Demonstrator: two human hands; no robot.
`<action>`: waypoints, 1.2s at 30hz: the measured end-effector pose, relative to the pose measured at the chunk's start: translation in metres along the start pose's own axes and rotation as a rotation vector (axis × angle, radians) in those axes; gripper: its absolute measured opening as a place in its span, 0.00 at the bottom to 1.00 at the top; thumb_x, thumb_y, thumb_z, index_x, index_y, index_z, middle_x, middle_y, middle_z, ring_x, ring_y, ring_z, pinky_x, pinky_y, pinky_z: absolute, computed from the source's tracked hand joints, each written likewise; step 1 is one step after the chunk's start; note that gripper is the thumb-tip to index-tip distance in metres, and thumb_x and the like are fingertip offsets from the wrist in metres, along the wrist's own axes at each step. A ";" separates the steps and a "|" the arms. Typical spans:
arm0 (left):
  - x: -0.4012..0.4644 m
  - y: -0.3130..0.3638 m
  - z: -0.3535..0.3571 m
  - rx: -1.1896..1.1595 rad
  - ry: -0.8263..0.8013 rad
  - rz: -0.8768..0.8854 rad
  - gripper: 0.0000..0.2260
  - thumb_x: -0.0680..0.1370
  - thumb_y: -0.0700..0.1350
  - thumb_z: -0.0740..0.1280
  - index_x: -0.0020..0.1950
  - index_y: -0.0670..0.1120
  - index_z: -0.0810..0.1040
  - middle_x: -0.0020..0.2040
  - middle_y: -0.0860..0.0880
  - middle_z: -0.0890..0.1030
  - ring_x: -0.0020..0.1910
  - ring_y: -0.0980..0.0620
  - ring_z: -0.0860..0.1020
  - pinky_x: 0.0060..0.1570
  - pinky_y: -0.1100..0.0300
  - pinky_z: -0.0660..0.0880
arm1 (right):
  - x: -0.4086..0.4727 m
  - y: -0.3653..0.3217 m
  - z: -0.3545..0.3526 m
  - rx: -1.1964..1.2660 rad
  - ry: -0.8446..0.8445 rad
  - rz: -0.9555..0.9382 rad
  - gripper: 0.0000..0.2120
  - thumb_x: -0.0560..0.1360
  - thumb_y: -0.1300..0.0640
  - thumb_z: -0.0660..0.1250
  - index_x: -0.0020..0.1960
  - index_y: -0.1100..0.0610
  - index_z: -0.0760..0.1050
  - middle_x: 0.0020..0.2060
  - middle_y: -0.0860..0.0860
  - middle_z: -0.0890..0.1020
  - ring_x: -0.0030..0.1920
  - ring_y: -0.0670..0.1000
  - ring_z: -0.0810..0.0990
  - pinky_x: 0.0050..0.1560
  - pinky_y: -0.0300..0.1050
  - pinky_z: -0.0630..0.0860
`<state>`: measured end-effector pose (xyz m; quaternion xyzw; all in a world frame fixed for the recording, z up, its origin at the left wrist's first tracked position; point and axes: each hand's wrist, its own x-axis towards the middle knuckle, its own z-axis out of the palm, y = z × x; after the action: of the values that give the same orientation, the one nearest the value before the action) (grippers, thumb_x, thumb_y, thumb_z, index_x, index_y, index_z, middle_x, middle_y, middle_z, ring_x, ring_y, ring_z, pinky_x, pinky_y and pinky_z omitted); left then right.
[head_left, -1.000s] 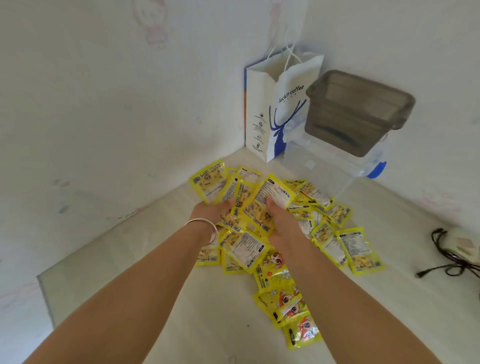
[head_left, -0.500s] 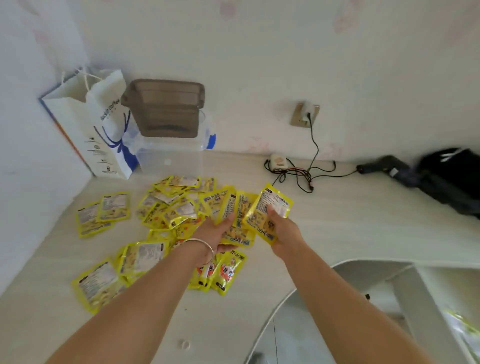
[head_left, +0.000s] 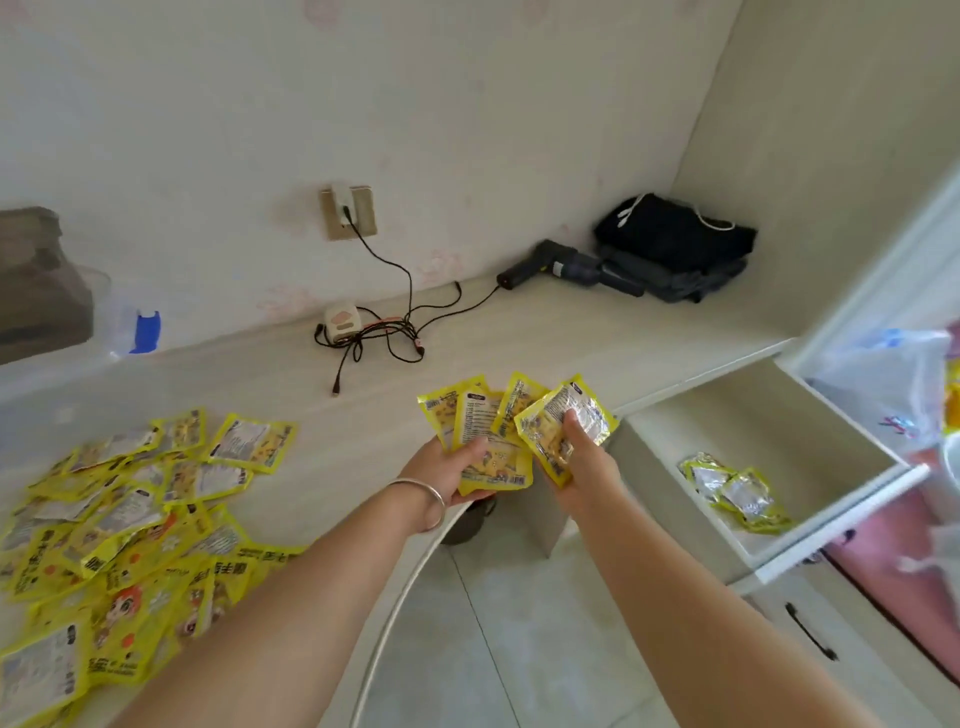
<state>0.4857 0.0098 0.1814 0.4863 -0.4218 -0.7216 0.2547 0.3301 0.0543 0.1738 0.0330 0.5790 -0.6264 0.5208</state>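
Both hands hold a fan of yellow snack packets (head_left: 491, 431) in the air past the desk's curved front edge. My left hand (head_left: 451, 467), with a silver bangle at the wrist, grips the left part of the fan from below. My right hand (head_left: 582, 462) pinches the right-hand packets (head_left: 563, 421) with the thumb on top. A pile of several more yellow packets (head_left: 130, 519) lies spread over the left of the pale desk (head_left: 519, 338). To the right an open white drawer (head_left: 737, 415) holds a few packets (head_left: 737, 491).
A tangle of black cable (head_left: 384, 332) with a small charger lies at the back wall under a socket. A black handheld tool (head_left: 566, 270) and folded dark cloth (head_left: 675, 244) sit in the far right corner. A clear box with a brown lid (head_left: 47, 291) stands far left.
The view has swung right, away from the pile and the paper bag. Both hands have carried the fan of packets rightward, off the pile and toward the open drawer.
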 end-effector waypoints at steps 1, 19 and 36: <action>0.009 0.000 0.021 -0.008 -0.005 -0.011 0.06 0.79 0.43 0.63 0.56 0.46 0.75 0.47 0.46 0.81 0.42 0.49 0.81 0.34 0.61 0.82 | 0.006 -0.013 -0.016 0.027 0.015 -0.001 0.12 0.75 0.52 0.70 0.54 0.56 0.75 0.42 0.52 0.82 0.41 0.52 0.82 0.40 0.46 0.81; 0.168 -0.048 0.340 0.165 -0.113 -0.188 0.18 0.77 0.50 0.66 0.61 0.40 0.75 0.53 0.44 0.81 0.42 0.49 0.81 0.31 0.61 0.81 | 0.128 -0.163 -0.269 0.383 0.270 0.108 0.04 0.77 0.61 0.64 0.43 0.58 0.73 0.41 0.53 0.78 0.40 0.52 0.79 0.46 0.44 0.77; 0.359 -0.100 0.447 0.593 -0.188 -0.465 0.26 0.71 0.60 0.69 0.61 0.43 0.75 0.58 0.45 0.77 0.55 0.44 0.78 0.54 0.48 0.79 | 0.297 -0.189 -0.335 0.626 0.525 0.265 0.04 0.78 0.61 0.62 0.46 0.59 0.75 0.34 0.52 0.81 0.35 0.52 0.83 0.42 0.46 0.82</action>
<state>-0.0626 -0.0569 -0.0023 0.5532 -0.5120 -0.6484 -0.1071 -0.1241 0.0859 0.0037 0.4218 0.4648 -0.6700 0.3965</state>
